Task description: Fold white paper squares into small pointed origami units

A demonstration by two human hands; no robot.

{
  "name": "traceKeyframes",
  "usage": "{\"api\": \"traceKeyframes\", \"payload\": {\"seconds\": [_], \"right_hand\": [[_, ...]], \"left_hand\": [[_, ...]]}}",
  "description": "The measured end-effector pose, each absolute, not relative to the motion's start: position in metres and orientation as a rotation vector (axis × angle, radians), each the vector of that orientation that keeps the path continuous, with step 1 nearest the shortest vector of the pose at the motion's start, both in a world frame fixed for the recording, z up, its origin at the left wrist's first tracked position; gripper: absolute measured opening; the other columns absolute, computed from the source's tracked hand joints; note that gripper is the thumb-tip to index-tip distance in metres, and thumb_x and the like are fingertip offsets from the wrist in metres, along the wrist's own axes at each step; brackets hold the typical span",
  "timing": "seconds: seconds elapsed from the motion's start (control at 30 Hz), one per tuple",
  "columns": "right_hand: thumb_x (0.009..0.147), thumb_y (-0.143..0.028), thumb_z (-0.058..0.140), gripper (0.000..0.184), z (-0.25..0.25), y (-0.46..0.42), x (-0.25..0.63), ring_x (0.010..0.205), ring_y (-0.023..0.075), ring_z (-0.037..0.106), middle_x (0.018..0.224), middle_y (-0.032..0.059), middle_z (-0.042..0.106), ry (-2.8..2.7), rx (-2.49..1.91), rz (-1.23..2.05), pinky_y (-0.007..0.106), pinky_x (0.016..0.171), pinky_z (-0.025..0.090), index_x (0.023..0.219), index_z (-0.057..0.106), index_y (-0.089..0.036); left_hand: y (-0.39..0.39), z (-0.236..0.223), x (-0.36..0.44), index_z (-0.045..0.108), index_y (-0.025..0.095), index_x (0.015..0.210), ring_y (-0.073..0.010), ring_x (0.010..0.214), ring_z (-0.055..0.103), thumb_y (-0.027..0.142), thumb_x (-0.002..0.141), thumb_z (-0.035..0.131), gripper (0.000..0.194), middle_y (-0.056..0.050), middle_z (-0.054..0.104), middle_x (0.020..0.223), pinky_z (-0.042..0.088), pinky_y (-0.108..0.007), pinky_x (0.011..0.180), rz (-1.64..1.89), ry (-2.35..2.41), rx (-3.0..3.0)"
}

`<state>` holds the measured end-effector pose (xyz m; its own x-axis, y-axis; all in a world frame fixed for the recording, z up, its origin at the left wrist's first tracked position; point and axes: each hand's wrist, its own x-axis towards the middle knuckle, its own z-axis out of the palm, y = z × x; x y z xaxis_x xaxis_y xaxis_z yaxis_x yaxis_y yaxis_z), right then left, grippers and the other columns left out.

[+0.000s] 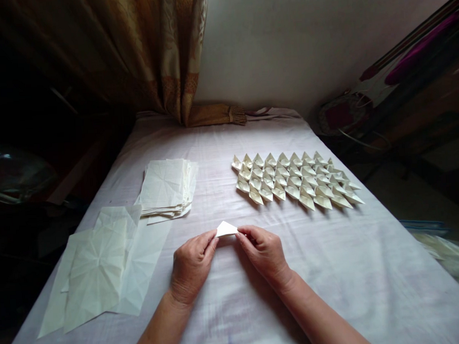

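Observation:
Between both hands, a small folded white paper boat (226, 229) is held just above the cloth, its pointed peak upward. My left hand (191, 265) pinches its left corner between thumb and fingers. At the opposite corner, my right hand (265, 254) is closed in the same kind of pinch. Beyond the right hand stand several rows of finished-looking paper boats (290, 177), packed closely together. A stack of creased paper sheets (163, 185) lies beyond the left hand. Nearer on the left, loose creased sheets (98, 264) overlap one another.
A pale lilac cloth (235, 313) covers the flat surface. Gold-brown curtains (175, 57) hang at the back left, with a fringed tieback (236, 115) on the far edge. Plastic-wrapped items (446, 249) lie low beyond the right edge.

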<state>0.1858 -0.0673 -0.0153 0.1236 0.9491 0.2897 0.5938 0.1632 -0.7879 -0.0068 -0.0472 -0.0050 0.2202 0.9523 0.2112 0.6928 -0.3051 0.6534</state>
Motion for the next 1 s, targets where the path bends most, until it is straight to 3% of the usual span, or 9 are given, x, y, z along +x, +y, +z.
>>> {"api": "traceKeyframes", "payload": {"seconds": [0.23,0.47,0.7,0.83,0.93,1.0], "right_hand": [[0.092,-0.03,0.056,0.02,-0.014,-0.064,0.183,0.066,0.0169,0.069,0.077,0.0039,0.075,-1.665,-1.561,0.356,0.025,0.063,0.05,0.085,0.071,-0.021],[0.093,-0.026,0.053,0.02,-0.013,-0.063,0.178,0.069,0.019,0.07,0.08,0.0069,0.075,-1.746,-1.506,0.26,0.027,0.067,0.051,0.088,0.071,-0.02],[0.086,-0.031,0.061,0.015,-0.013,-0.061,0.167,0.064,0.0167,0.068,0.075,0.0041,0.075,-1.402,-1.537,0.57,0.026,0.063,0.053,0.083,0.072,-0.021],[0.082,-0.036,0.066,0.018,-0.014,-0.061,0.16,0.064,0.0171,0.068,0.076,0.004,0.075,-1.101,-1.488,0.784,0.026,0.059,0.054,0.083,0.073,-0.019],[0.083,-0.032,0.066,0.014,-0.013,-0.062,0.157,0.065,0.0168,0.067,0.078,0.0047,0.075,-1.152,-1.446,0.709,0.025,0.057,0.054,0.082,0.074,-0.021],[0.084,-0.029,0.065,0.012,-0.011,-0.063,0.157,0.071,0.0175,0.068,0.082,0.0057,0.075,-1.272,-1.401,0.592,0.027,0.061,0.055,0.083,0.075,-0.022]], "left_hand": [[-0.05,-0.001,0.0,0.074,0.024,0.104,-0.024,0.081,0.072,0.026,0.088,0.058,0.023,-0.007,0.078,0.095,0.053,-0.03,0.076,0.782,1.602,2.176],[-0.052,0.003,0.002,0.074,0.024,0.1,-0.0217,0.073,0.07,0.034,0.091,0.056,0.023,-0.007,0.078,0.086,0.048,-0.026,0.066,0.654,1.705,2.285],[-0.05,0.003,0.003,0.076,0.024,0.099,-0.021,0.065,0.068,0.03,0.09,0.054,0.024,-0.007,0.077,0.078,0.042,-0.024,0.058,0.622,1.795,2.298],[-0.049,0.002,0.003,0.075,0.025,0.102,-0.0223,0.07,0.071,0.031,0.09,0.054,0.026,-0.008,0.078,0.085,0.045,-0.025,0.061,0.698,1.781,2.16],[-0.049,0.001,0.004,0.076,0.025,0.102,-0.0244,0.078,0.073,0.032,0.088,0.054,0.027,-0.008,0.078,0.093,0.049,-0.027,0.066,0.774,1.732,1.973],[-0.049,0.001,0.005,0.076,0.026,0.1,-0.0233,0.071,0.072,0.033,0.087,0.055,0.026,-0.007,0.078,0.087,0.049,-0.027,0.064,0.818,1.686,1.803]]}}
